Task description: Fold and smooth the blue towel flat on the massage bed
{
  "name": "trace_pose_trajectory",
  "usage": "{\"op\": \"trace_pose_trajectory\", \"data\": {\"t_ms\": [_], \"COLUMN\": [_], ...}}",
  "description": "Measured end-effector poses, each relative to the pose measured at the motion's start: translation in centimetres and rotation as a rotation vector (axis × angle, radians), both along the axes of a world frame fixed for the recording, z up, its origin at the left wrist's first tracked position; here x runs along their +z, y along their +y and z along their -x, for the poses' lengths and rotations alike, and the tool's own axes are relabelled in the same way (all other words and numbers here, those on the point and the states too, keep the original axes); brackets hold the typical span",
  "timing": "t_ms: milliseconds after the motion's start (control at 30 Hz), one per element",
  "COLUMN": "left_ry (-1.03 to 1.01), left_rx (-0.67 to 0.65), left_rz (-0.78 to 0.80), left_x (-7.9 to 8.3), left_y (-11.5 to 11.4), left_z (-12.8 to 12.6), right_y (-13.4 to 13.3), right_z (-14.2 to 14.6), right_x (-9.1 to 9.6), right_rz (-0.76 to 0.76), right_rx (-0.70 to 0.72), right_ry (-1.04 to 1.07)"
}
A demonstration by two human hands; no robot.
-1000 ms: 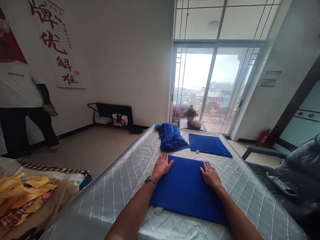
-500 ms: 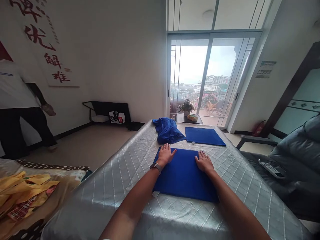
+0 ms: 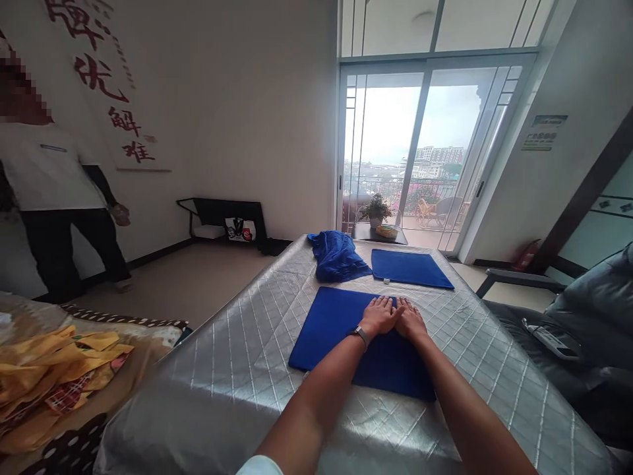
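Observation:
A folded blue towel (image 3: 329,326) lies flat on the silver quilted table (image 3: 237,369) in front of me. My left hand (image 3: 380,314) and my right hand (image 3: 409,319) rest side by side on the towel's far right part, palms down, fingers stretched flat, thumbs nearly touching. A watch sits on my left wrist. Beyond them lie a second flat folded blue towel (image 3: 409,268) and a crumpled heap of blue cloth (image 3: 337,255).
A person in a white top and dark trousers (image 3: 59,204) stands by the left wall. Yellow cloths (image 3: 54,369) lie on a patterned surface at lower left. A dark sofa with a remote (image 3: 554,338) is at right. Glass balcony doors (image 3: 415,152) stand beyond the table.
My left hand has slid rightward across the towel from its left edge and now lies next to my right hand. The person at left has shifted slightly.

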State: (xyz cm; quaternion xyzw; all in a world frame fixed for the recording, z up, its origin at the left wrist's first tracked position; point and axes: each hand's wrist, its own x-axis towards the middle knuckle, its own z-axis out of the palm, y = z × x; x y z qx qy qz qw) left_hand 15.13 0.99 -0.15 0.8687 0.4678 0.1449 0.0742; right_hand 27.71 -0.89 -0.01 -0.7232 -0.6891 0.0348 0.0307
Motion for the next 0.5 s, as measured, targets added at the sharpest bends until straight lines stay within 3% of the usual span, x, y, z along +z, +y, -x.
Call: {"op": "trace_pose_trajectory", "data": {"t_ms": [267, 500], "left_ry": [0.019, 0.061], "left_rx": [0.144, 0.346], "left_rz": [0.058, 0.094], "left_x": [-0.2, 0.3], "left_y": [1.3, 2.2], "left_z": [6.4, 15.0], "right_y": [0.1, 0.1], "right_z": [0.5, 0.6], "right_x": [0.5, 0.8], "right_rz": [0.011, 0.029], "right_rx": [-0.046, -0.059], "right_ry": [0.034, 0.050]}}
